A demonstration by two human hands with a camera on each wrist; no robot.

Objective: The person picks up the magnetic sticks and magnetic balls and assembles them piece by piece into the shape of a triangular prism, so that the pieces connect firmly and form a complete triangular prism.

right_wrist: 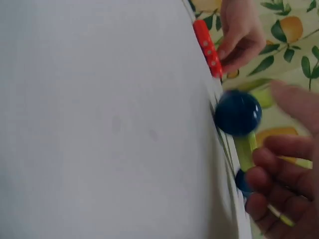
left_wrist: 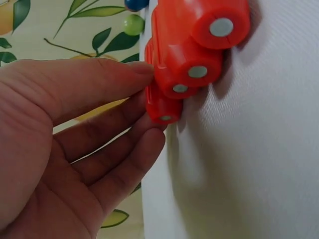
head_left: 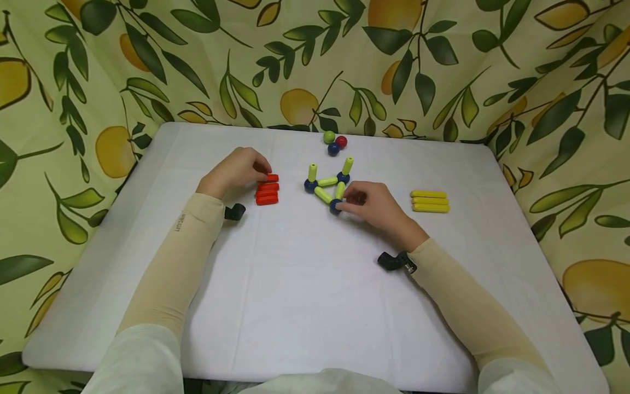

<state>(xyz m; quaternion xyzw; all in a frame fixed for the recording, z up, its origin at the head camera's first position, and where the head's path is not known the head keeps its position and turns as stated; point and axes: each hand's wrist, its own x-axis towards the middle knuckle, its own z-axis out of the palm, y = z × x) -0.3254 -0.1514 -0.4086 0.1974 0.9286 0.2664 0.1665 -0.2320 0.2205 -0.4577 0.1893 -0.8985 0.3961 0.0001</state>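
In the head view my left hand (head_left: 243, 167) is at the far end of a row of red magnetic building sticks (head_left: 267, 193). Its thumb and fingers pinch the farthest stick (left_wrist: 164, 108), beside the others in the left wrist view. My right hand (head_left: 376, 207) is by the near corner of a triangle of lime-green sticks (head_left: 322, 195) and blue balls (head_left: 310, 186). The thumb reaches to the near blue ball (right_wrist: 238, 113) and its green stick (right_wrist: 263, 95). A gap parts thumb from fingers in the blurred right wrist view. Two green sticks stand upright on the far balls.
Behind the triangle sit a green ball (head_left: 328, 137), a red ball (head_left: 341, 142) and a blue ball (head_left: 333, 149). Yellow sticks (head_left: 430, 201) lie side by side on the right. A leaf-and-fruit patterned cloth (head_left: 300, 65) hangs around the white table (head_left: 305, 306).
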